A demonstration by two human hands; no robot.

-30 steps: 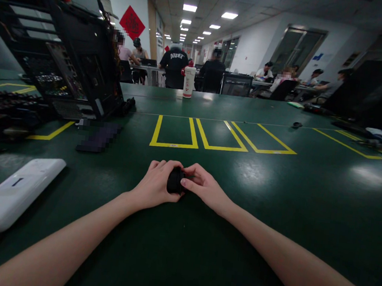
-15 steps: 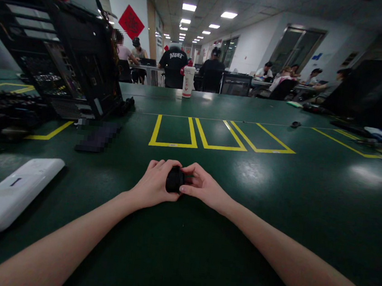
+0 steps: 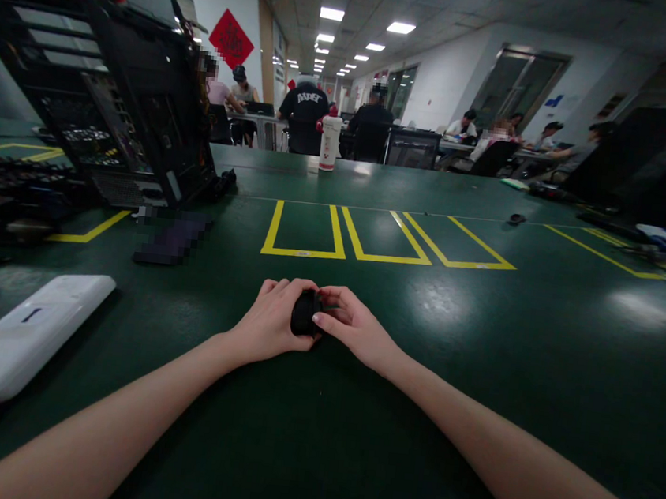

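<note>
A small, round black object [image 3: 303,313] is between my two hands, low over the green table [image 3: 313,438]; its kind is not clear. My left hand [image 3: 271,318] wraps around it from the left, thumb at the near side and fingers over the far side. From the right, my right hand [image 3: 354,327] pinches its right end, with the thumb on the near face and the fingertips behind. Part of the object is hidden by the fingers.
Yellow tape outlines [image 3: 302,252] mark the table beyond my hands. An open black computer case [image 3: 140,102] stands at the left, with a white oblong device [image 3: 26,336] nearer. Farther back is a white cup [image 3: 329,144]. Several people sit at tables behind.
My right thumb has risen slightly along the object's near face, and the right fingers have shifted around its end. The left hand keeps its hold.
</note>
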